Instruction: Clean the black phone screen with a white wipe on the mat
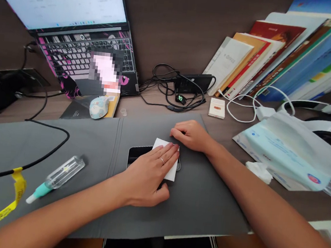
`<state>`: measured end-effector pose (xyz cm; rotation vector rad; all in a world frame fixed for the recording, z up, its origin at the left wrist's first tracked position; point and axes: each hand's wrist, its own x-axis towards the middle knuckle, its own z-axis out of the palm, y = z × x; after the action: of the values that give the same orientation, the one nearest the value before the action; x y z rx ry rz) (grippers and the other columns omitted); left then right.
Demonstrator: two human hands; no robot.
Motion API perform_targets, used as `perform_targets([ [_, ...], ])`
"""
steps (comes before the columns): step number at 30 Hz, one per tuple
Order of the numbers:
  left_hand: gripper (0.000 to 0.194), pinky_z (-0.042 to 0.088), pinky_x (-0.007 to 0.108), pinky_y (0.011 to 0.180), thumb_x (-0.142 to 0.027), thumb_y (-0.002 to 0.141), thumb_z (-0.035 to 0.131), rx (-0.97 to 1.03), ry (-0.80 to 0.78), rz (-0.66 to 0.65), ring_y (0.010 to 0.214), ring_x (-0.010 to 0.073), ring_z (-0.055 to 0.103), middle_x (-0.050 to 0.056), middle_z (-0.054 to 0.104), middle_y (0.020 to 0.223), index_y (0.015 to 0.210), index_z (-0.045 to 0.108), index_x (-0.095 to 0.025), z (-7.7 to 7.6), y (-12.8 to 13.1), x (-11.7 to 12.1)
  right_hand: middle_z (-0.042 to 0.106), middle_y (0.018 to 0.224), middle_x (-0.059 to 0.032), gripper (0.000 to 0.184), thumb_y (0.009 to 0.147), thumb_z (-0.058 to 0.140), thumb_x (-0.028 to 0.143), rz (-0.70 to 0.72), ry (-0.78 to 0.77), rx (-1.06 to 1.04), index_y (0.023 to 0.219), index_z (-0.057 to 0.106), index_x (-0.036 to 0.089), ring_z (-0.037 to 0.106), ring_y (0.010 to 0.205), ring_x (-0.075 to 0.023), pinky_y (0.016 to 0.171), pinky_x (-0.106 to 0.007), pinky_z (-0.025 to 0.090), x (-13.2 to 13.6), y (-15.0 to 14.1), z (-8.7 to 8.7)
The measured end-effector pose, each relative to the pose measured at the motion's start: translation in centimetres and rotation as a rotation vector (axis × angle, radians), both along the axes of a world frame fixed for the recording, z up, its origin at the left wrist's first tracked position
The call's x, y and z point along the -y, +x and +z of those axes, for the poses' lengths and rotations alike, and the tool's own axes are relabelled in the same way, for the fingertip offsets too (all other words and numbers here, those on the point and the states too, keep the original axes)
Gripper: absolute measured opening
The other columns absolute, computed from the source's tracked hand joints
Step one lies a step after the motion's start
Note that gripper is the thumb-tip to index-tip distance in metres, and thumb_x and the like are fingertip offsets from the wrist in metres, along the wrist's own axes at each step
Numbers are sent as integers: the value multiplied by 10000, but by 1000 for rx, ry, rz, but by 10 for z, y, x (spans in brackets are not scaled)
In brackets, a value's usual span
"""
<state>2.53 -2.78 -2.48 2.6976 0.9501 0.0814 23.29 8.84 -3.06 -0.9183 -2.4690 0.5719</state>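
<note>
1. The person's left hand (151, 174) lies flat on a white tissue (171, 174); its fingers are straight and pressed together, while the thumb stands apart.
2. Under this tissue is a black smartphone (139, 151), lying on the grey desk mat (199, 198) in front of the person; its left end is visible.
3. The right hand (190, 135) is curled into a loose fist near the tissue; whether it encloses something, I cannot tell.
4. Left of the smartphone lies a clear bottle (67, 173) with a teal neck, and a tissue pack (289, 153) is at the right.
</note>
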Motion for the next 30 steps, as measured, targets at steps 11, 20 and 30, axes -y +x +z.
perform_targets([
  [11, 1045, 296, 591, 1280, -175, 767, 514, -57, 55, 72, 1611, 339, 114, 175, 98, 1742, 1669, -12, -134, -1, -55, 38, 534, 604, -9, 385, 937, 391, 382, -28, -24, 47, 590, 412, 217, 432, 589, -137, 633, -317, 279, 1, -2, 1],
  [20, 1004, 229, 537, 1311, -186, 742, 506, -76, 43, 97, 1615, 312, 77, 176, 93, 1737, 1657, 113, -60, -3, -32, 38, 585, 658, 24, 99, 796, 563, 299, 95, -126, 174, 753, 595, 216, 453, 598, -133, 614, -300, 246, 11, 1, 17],
  [30, 910, 187, 454, 1327, -267, 804, 494, -43, 17, 171, 1614, 274, 115, 162, 147, 1722, 1634, 224, -12, -2, 2, 1, 503, 595, 32, 194, 840, 496, 342, 63, -178, 110, 695, 522, 216, 418, 588, -132, 617, -295, 272, -3, 4, 5],
])
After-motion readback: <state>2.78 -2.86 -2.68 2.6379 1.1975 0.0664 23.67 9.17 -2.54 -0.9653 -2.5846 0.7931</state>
